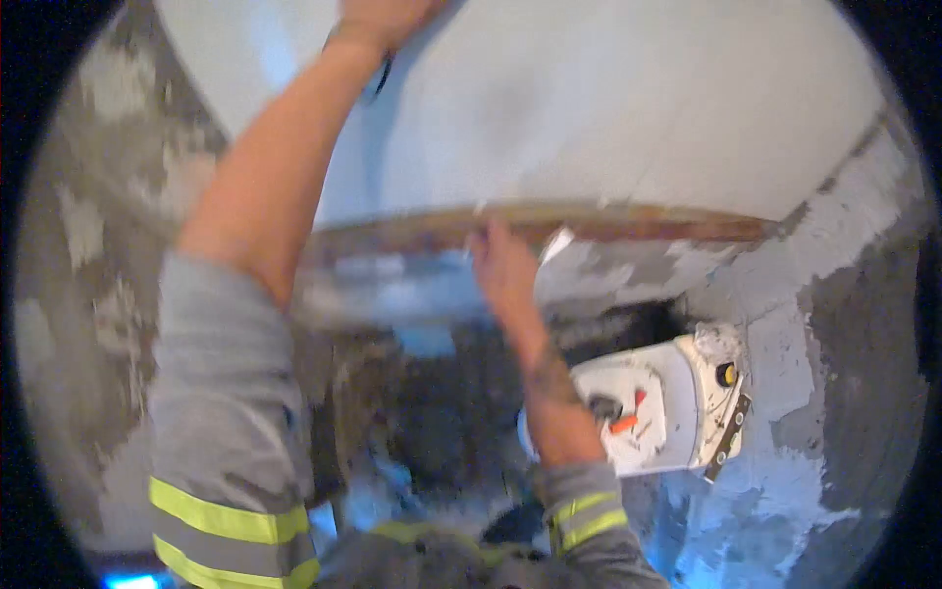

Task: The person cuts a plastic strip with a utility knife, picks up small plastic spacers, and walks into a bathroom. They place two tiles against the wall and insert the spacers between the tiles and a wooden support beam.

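Note:
A large pale panel (608, 108) fills the upper part of the head view. Along its lower edge runs a narrow brownish wooden strip (628, 229). My left arm reaches up across the panel, and my left hand (388, 15) is at the top edge of the view, against the panel; its fingers are cut off by the frame. Lower down, my right hand (505, 257) is at the strip with its fingers bent together; blur hides what they hold, if anything. A small white piece (557, 245) shows just right of that hand.
To the lower right stands a white container (677, 447) with small orange and red items on its top and a dark slotted bar (729, 439) at its side. Rough, patchy grey wall (863, 344) surfaces lie on both sides.

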A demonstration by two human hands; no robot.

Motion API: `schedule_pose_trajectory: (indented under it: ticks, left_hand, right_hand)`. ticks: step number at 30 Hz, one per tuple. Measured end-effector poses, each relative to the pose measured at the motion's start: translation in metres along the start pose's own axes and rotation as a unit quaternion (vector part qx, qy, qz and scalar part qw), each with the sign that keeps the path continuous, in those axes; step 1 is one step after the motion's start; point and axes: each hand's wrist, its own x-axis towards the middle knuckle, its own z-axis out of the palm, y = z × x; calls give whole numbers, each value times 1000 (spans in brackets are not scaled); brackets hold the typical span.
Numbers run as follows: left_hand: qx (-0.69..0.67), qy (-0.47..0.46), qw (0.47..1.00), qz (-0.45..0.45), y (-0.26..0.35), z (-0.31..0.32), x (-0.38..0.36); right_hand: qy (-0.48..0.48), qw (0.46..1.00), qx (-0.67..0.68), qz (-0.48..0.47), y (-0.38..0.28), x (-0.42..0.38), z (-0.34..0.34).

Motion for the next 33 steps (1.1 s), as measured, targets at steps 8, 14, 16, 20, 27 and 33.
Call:
schedule_pose_trajectory:
  ticks: [8,14,16,20,27,33]
  left_hand:
    - [61,62,996,29,-11,13,4]
    - [69,29,997,27,-11,8,5]
    - [16,5,1000,-3,-8,5,7]
    - [29,15,999,16,-4,1,10]
    - [26,2,1000,17,-4,-6,13]
    - [27,-30,999,-3,2,-10,15]
  right_hand:
    - [-101,989,90,65,48,-166,-89]
    - [-245,930,86,261,126,-323,-113]
    - [-266,920,88,274,142,-362,-115]
    - [-242,915,151,285,144,-388,-118]
    - [-267,937,108,199,123,-329,-136]
    - [-194,963,151,106,120,-278,-132]
